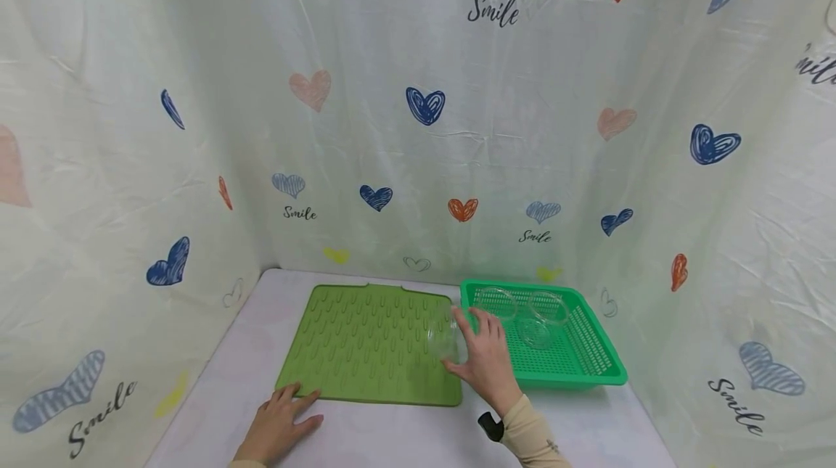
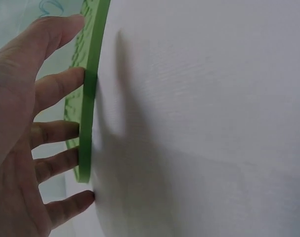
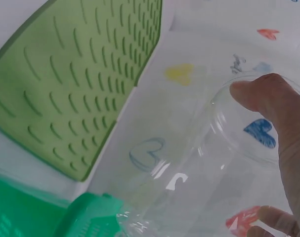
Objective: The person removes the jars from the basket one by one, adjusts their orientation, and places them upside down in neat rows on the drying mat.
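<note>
My right hand (image 1: 486, 359) grips a clear drinking glass (image 1: 441, 337) between thumb and fingers, over the right edge of the green ridged drying mat (image 1: 372, 352). In the right wrist view, the thumb lies across one round end of the glass (image 3: 189, 168), and its clear wall stretches toward the basket. My left hand (image 1: 277, 424) rests at the mat's near left corner, fingers spread. The left wrist view shows several of its fingertips touching the edge of the mat (image 2: 89, 118), with the little finger (image 2: 73, 207) beyond the corner.
A green plastic basket (image 1: 601, 379) with slotted walls stands right of the mat. Inside it are three clear glasses, one front glass (image 1: 534, 335) and two behind. A white tabletop (image 1: 392, 439) lies underneath, and a curtain (image 1: 366, 141) printed with hearts encloses the back and sides.
</note>
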`<state>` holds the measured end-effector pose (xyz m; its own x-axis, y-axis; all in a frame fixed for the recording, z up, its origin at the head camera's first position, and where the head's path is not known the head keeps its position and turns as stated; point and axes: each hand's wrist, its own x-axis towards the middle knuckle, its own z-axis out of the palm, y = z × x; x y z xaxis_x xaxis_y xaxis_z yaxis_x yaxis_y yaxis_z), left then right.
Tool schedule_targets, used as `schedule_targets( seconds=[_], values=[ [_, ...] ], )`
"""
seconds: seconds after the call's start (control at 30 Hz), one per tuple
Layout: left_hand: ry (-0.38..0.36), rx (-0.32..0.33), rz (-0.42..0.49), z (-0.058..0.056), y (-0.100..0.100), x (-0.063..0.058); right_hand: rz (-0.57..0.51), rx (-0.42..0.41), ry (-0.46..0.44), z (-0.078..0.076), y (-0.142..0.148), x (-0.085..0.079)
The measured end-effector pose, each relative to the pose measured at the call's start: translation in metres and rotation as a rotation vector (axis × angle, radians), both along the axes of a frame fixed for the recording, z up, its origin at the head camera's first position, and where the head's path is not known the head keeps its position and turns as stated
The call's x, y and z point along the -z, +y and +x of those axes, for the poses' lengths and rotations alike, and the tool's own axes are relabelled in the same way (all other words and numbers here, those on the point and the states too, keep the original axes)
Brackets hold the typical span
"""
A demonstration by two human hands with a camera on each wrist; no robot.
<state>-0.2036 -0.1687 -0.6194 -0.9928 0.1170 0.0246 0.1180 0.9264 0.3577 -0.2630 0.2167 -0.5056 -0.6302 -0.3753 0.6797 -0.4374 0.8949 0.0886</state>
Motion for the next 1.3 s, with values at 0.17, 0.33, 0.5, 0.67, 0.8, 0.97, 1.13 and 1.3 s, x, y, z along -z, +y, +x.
schedule_targets(
  seconds=[0.17,0.33,0.5,0.67,0.8,0.97,1.13,1.3],
  values=[
    [-0.021,0.012,0.015,-0.004,0.002,-0.006,0.017,-0.031,-0.022,0.004,-0.009,-0.002],
    [-0.1,0.036,0.045,-0.015,0.003,-0.024,0.051,-0.045,-0.012,0.005,-0.015,-0.007],
    [-0.146,0.033,0.18,-0.034,0.005,-0.055,0.075,-0.057,0.023,0.006,-0.018,-0.011],
    [0.018,0.001,0.31,-0.056,0.021,-0.085,0.094,-0.068,0.022,0.007,-0.02,-0.012],
    [0.082,0.027,0.531,-0.067,0.051,-0.108,0.095,-0.083,0.019,0.008,-0.024,-0.013],
    [0.09,0.189,0.668,-0.069,0.094,-0.122,0.087,-0.102,0.017,0.01,-0.029,-0.014],
    [0.056,0.307,0.699,-0.067,0.121,-0.122,0.102,-0.104,0.016,0.012,-0.033,-0.015],
    [0.059,0.352,0.708,-0.063,0.13,-0.12,0.104,-0.11,0.011,0.013,-0.034,-0.016]
  ],
)
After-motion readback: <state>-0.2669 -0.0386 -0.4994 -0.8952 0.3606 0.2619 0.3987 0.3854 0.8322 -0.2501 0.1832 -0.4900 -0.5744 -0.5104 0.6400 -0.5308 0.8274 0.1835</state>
